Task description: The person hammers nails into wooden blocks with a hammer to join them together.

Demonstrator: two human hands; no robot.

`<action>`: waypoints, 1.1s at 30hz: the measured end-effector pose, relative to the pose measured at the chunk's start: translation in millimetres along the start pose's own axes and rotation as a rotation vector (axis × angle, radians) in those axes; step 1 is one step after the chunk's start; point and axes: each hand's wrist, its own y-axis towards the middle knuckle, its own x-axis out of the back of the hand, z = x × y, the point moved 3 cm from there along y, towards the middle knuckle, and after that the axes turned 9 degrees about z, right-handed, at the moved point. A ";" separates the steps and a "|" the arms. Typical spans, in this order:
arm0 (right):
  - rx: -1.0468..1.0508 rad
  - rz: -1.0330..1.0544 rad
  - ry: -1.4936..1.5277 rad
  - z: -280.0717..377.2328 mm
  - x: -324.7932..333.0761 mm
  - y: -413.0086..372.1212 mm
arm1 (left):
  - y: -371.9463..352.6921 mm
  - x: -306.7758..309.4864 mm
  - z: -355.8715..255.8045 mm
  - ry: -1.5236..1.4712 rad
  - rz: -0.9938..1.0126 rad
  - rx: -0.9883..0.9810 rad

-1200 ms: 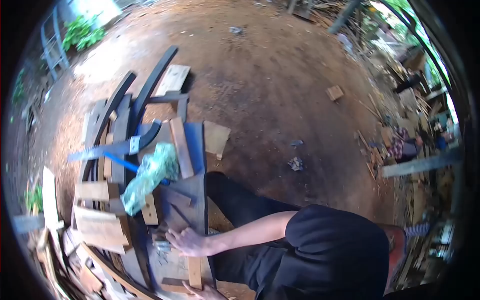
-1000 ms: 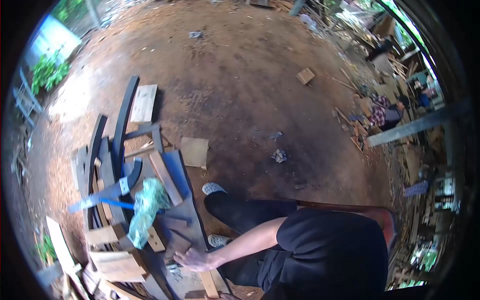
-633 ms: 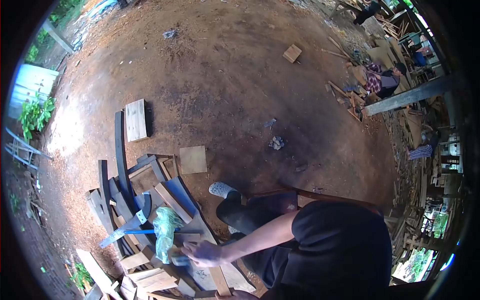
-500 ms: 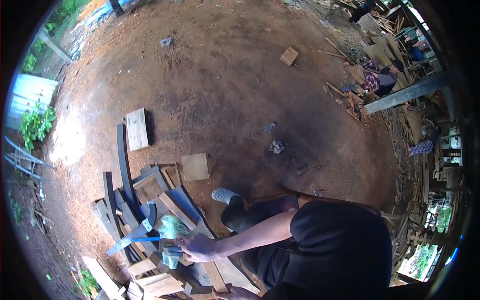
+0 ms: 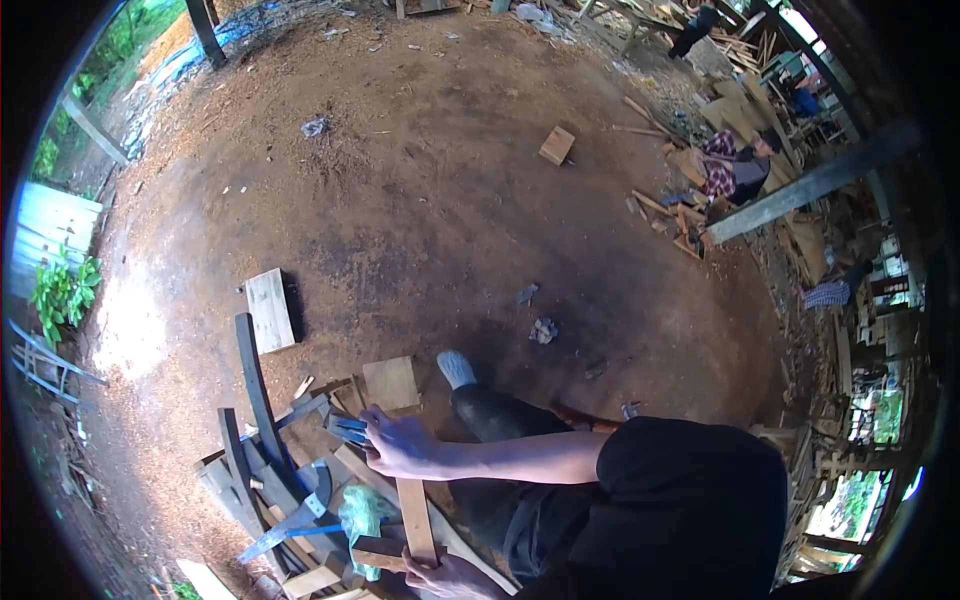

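My right hand [image 5: 400, 447] is closed round a small blue and dark grey tool [image 5: 347, 430] whose kind I cannot make out. It is over the upper end of a narrow wooden strip [image 5: 416, 512]. Low in the view, my left hand [image 5: 447, 577] grips this strip near its lower end, where a short wooden block [image 5: 377, 553] lies across it. Left of the strip sits a crumpled greenish plastic bag [image 5: 360, 512]. A hand saw [image 5: 272, 535] rests on the wood pile, beside a thin blue bar [image 5: 315, 531].
Dark curved timbers [image 5: 262, 395] lie piled at the lower left. Wooden boards [image 5: 270, 310] and a square board [image 5: 391, 384] are on the dirt floor by my foot [image 5: 456, 369]. Another person [image 5: 738, 165] sits among wood scraps beyond a post [image 5: 815, 185].
My right hand, with the tool, has moved from beside the plastic bag to the strip's upper end. My left hand and the strip's lower end show more fully. The whole view has shifted.
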 end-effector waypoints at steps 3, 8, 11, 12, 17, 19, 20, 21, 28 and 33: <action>-0.029 -0.022 -0.029 -38.1 26.5 31.2 | 12.3 -24.0 -43.4 0.014 0.047 0.060; -0.038 0.128 -0.047 -129.9 56.8 113.0 | 29.3 -92.3 -148.5 0.163 0.147 0.246; 0.029 0.245 -0.072 -192.1 70.9 157.1 | 29.6 -150.8 -209.5 0.171 0.114 0.397; 0.000 0.281 -0.076 -215.1 70.3 167.2 | 31.7 -167.8 -228.1 0.158 0.130 0.404; -0.074 0.572 -0.092 -300.6 53.3 202.9 | 14.2 -265.9 -237.7 0.063 0.237 0.573; -0.125 0.674 -0.148 -335.5 43.5 216.1 | 16.8 -308.5 -243.4 0.062 0.175 0.496; -0.077 0.628 -0.095 -357.3 36.3 219.9 | 15.7 -328.7 -240.2 0.008 0.245 0.551; -0.129 0.681 -0.135 -372.4 29.1 224.1 | 17.3 -351.1 -230.6 -0.050 0.306 0.585; 0.013 0.764 -0.371 -491.1 -80.5 271.8 | -6.7 -556.8 -123.3 -0.296 0.115 0.744; 0.147 0.808 -0.517 -554.5 -160.8 275.9 | -30.1 -709.0 -57.9 -0.286 -0.050 0.960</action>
